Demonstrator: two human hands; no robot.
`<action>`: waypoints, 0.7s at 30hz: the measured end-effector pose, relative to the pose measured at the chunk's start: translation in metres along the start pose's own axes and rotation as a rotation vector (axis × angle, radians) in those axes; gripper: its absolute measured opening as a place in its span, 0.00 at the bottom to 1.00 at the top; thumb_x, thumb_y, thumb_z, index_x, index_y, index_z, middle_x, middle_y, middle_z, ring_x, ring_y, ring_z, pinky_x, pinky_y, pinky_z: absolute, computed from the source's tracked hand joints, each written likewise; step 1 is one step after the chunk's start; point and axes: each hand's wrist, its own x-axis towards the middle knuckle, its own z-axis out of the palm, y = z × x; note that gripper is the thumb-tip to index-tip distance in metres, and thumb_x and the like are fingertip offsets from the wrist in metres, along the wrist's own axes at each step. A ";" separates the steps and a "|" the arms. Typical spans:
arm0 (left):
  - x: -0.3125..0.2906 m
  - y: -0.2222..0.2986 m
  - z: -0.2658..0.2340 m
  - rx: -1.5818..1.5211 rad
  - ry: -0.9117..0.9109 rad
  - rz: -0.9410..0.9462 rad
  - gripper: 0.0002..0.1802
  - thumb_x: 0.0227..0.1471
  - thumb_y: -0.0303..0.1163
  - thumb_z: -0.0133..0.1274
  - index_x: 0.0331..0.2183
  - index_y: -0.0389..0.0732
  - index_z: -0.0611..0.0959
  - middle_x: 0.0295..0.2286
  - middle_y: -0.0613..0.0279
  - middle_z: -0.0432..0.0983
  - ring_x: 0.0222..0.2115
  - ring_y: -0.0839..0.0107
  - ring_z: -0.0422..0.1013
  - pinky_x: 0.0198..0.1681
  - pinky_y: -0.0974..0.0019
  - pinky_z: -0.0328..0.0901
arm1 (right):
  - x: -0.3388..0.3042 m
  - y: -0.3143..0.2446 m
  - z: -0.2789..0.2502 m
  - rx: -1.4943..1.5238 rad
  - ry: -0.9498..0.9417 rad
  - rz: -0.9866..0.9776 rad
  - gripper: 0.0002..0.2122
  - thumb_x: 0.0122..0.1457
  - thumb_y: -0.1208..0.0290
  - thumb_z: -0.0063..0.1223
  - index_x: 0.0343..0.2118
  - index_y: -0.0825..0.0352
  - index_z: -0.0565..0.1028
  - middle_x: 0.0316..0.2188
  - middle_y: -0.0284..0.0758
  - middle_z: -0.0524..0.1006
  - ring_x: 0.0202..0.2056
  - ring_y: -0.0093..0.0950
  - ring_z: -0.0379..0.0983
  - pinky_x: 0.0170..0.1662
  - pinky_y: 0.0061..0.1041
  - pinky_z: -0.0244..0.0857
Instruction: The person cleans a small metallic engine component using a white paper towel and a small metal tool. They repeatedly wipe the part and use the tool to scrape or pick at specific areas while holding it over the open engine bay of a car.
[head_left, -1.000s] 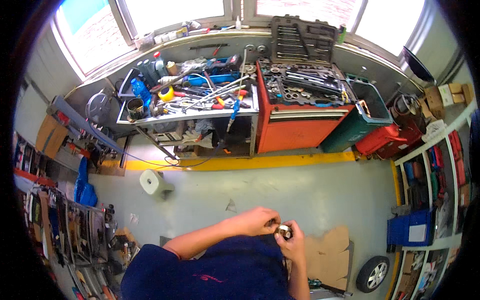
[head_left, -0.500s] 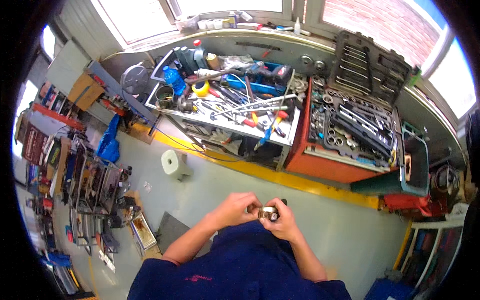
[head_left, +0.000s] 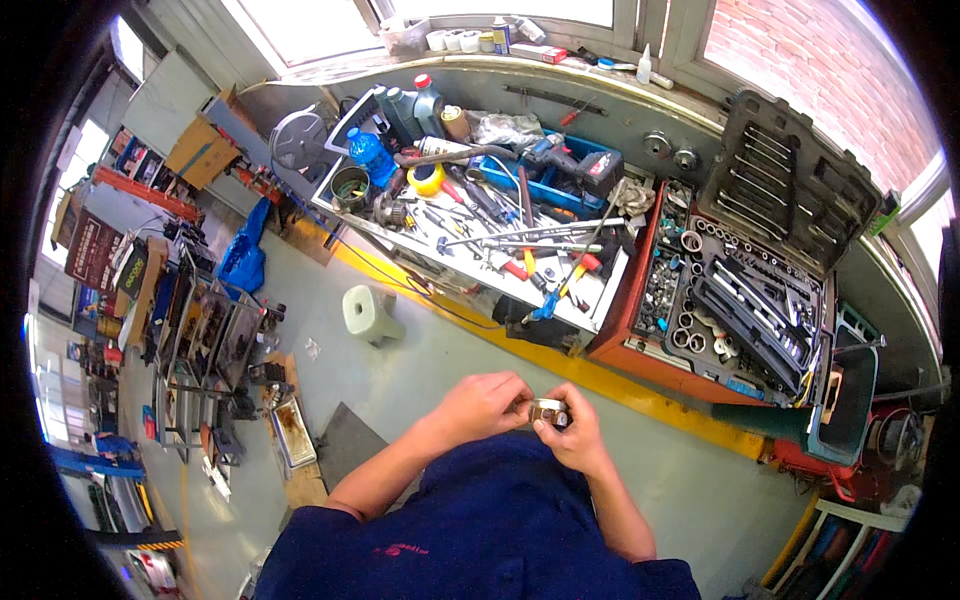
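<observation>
In front of my dark blue shirt, a small metal part (head_left: 547, 411) is held up between my two hands. It looks short and round, brass-brown with a silvery rim, and too small to make out further. My right hand (head_left: 577, 435) grips it from the right, with the thumb on the near side and the index finger curled along the far side. At its left edge my left hand (head_left: 483, 409) is closed, with thumb and fingertips pinched against the part. What lies between those left fingertips is partly hidden.
Ahead is a workbench (head_left: 600, 306) crowded with hand tools, bottles and a blue tray (head_left: 560, 198). On its right stands a red tool cabinet (head_left: 628, 338) with an open socket set (head_left: 745, 290). A pale stool (head_left: 370, 314), a stained metal tray (head_left: 292, 433) and a green bin (head_left: 850, 430) surround me.
The whole view has shifted, so bench and cabinet sit further right and lower in the picture. My left fingers look more curled at the part; the right hand keeps its hold.
</observation>
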 end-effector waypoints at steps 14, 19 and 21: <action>0.076 -0.144 -0.071 -0.024 -0.046 0.426 0.12 0.53 0.34 0.65 0.41 0.46 0.85 0.35 0.64 0.80 0.33 0.61 0.79 0.34 0.59 0.74 | 0.117 0.017 0.069 0.358 0.212 0.199 0.10 0.58 0.76 0.59 0.42 0.67 0.72 0.31 0.29 0.75 0.32 0.19 0.72 0.38 0.21 0.69; 0.103 -0.202 -0.093 0.002 -0.029 0.702 0.14 0.50 0.31 0.62 0.42 0.44 0.87 0.38 0.64 0.80 0.34 0.66 0.78 0.33 0.63 0.73 | 0.156 0.013 0.096 0.609 0.243 0.185 0.08 0.59 0.78 0.54 0.40 0.68 0.70 0.29 0.32 0.76 0.29 0.22 0.73 0.36 0.24 0.70; 0.113 -0.217 -0.104 -0.008 -0.041 0.777 0.14 0.50 0.30 0.61 0.41 0.42 0.86 0.38 0.64 0.81 0.34 0.66 0.78 0.33 0.63 0.74 | 0.166 0.010 0.103 0.666 0.239 0.217 0.07 0.59 0.78 0.52 0.39 0.68 0.69 0.27 0.33 0.75 0.29 0.24 0.73 0.35 0.26 0.70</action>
